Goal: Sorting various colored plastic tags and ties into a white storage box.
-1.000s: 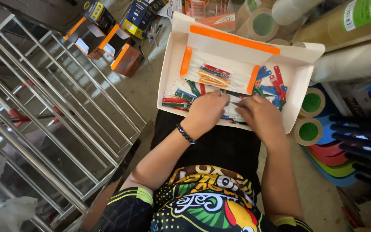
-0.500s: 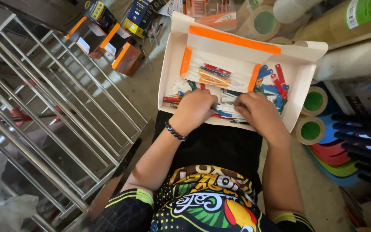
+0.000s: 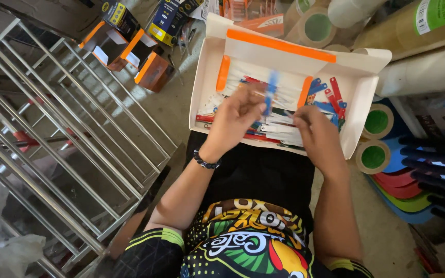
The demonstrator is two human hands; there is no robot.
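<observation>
A white cardboard box [image 3: 360,114] with orange tape strips rests on my lap. Inside lie several small packaged items in blue, red and white wrappers [image 3: 330,100]. My left hand [image 3: 235,119], with a dark beaded bracelet at the wrist, is lifted over the box and pinches a blurred blue strip-shaped packet [image 3: 270,92] between its fingertips. My right hand [image 3: 318,135] rests palm down on the packets at the box's near edge, fingers curled among them; what they grip is hidden.
A metal wire rack [image 3: 63,134] fills the left side. Orange and dark small boxes [image 3: 140,51] lie beyond it. Tape rolls [image 3: 374,154] and large paper rolls [image 3: 423,67] crowd the right. Coloured flat sheets [image 3: 408,190] stack at the lower right.
My left hand has risen from the pile and moved toward the far side, lifting a blue packet. The right hand stayed on the packets near the box's front edge.
</observation>
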